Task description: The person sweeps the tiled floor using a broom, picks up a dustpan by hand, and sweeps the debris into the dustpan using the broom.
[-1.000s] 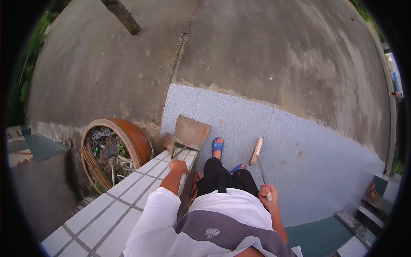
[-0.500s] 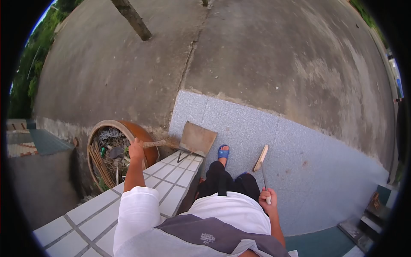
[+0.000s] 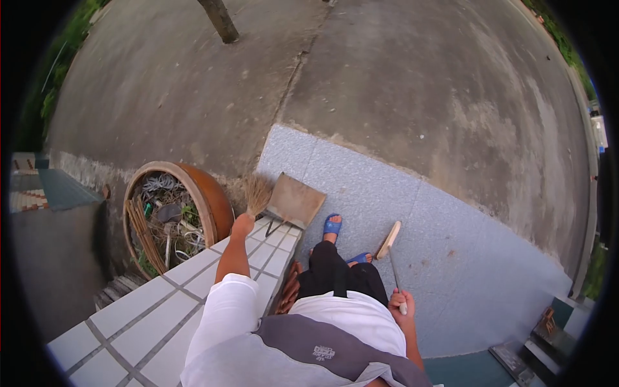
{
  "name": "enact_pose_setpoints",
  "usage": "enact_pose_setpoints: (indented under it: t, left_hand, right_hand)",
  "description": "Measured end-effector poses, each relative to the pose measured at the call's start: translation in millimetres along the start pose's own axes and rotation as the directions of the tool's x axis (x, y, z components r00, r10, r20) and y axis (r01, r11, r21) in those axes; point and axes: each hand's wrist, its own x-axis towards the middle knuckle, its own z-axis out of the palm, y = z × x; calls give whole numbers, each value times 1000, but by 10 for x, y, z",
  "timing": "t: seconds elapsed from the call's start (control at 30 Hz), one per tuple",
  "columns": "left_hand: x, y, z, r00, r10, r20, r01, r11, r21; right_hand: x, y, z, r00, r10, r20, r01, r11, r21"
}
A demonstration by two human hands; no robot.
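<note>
My left hand (image 3: 243,226) is closed around the short handle end of a straw hand broom (image 3: 257,193). The broom's bristles point away from me, beside a brown square plate (image 3: 296,200). That plate leans at the end of the white tiled ledge (image 3: 187,284), with a dark wire bracket by its lower edge. Low at my right side, my right hand (image 3: 403,302) grips the pale grip of a tool with a thin metal shaft and a long pale wooden head (image 3: 388,240). The tool's head is over the speckled floor; contact cannot be made out.
A round brown clay pot (image 3: 222,206) full of sticks and scraps stands left of the ledge. My feet in blue sandals (image 3: 332,224) are on the grey speckled slab (image 3: 361,174). Beyond lies concrete ground with a post (image 3: 219,19). Steps are at lower right.
My left hand has moved right, from over the pot's rim to the ledge. The broom has swung from pointing right to pointing away. My right hand keeps its hold; the view shifted slightly.
</note>
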Motion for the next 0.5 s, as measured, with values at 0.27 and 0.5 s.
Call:
enact_pose_setpoints:
  t: [0.27,0.5]
  left_hand:
    - [-407,740,800,985,-102,-141,74,979,-189]
    - [-267,748,709,984,-99,-146,69,978,-198]
  right_hand:
    - [-78,-42,-38,1000,11,-25,-11,1000,-6]
    - [-123,-126,-116,999,40,-32,-38,998,50]
